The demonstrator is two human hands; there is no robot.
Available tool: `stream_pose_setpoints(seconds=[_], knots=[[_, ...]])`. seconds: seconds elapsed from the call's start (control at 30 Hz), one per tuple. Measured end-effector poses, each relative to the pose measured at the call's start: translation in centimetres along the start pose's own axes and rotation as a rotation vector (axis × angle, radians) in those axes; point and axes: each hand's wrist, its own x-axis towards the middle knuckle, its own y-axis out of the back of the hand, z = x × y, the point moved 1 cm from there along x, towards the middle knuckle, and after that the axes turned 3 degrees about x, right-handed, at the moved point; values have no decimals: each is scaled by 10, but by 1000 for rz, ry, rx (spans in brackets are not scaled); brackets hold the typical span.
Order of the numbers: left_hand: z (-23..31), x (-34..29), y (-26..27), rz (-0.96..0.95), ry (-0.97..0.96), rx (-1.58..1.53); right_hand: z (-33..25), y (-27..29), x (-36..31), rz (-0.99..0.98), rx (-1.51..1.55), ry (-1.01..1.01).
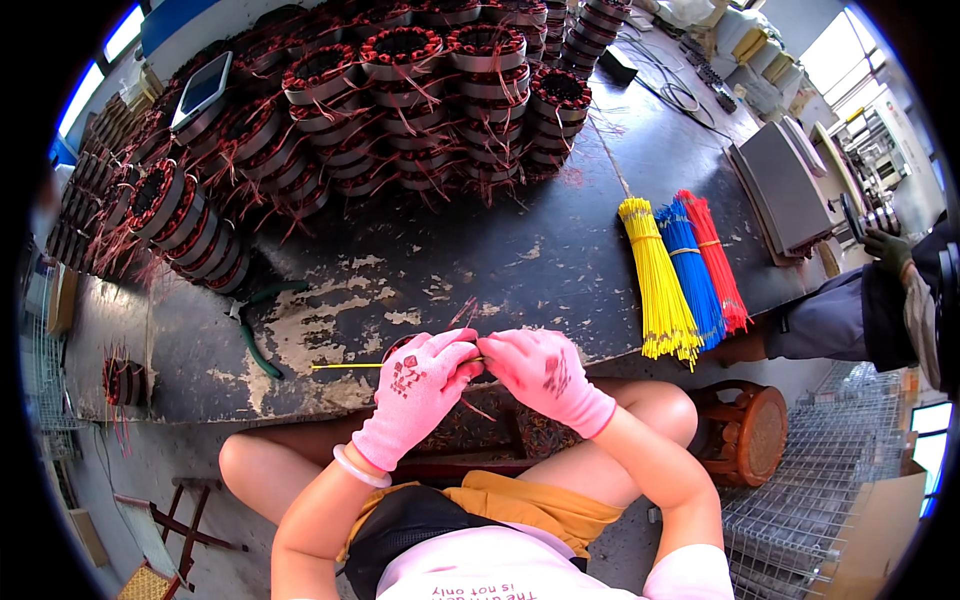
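Observation:
My two hands, in pink gloves, meet at the table's front edge, fingertips almost touching. My left hand (418,388) is closed in a pinch. A yellow wire (346,366) sticks out to the left from beneath it. My right hand (545,375) is also closed, its thumb and fingers pinching at the same spot. Thin reddish wires (464,312) rise beyond the fingertips, and more hang below them. Part of a round red-edged piece shows behind my left hand, mostly covered. The wire ends between the fingers are too small to make out.
Stacked motor stators (405,110) with red windings crowd the far table, a tablet (203,88) among them. Green-handled pliers (258,345) and a single stator (124,382) lie left. Yellow (657,280), blue (692,270) and red wire bundles (714,260) lie right. A wooden stool (755,435) and another person (850,310) are at right.

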Motion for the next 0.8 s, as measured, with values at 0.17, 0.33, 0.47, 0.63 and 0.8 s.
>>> stream_pose_setpoints(seconds=[0.17,0.33,0.47,0.63,0.8], knots=[[0,2,2,-36,-36,28,4,9,12,-420,831,-745],[-2,0,3,-39,-27,10,3,15,13,-481,950,-816],[-1,2,3,-46,-5,2,-7,5,-9,-53,-86,-37],[-1,2,1,-52,1,-14,-7,-14,-10,157,-149,102],[-2,2,2,-51,10,-27,-2,-14,-7,181,-111,174]])
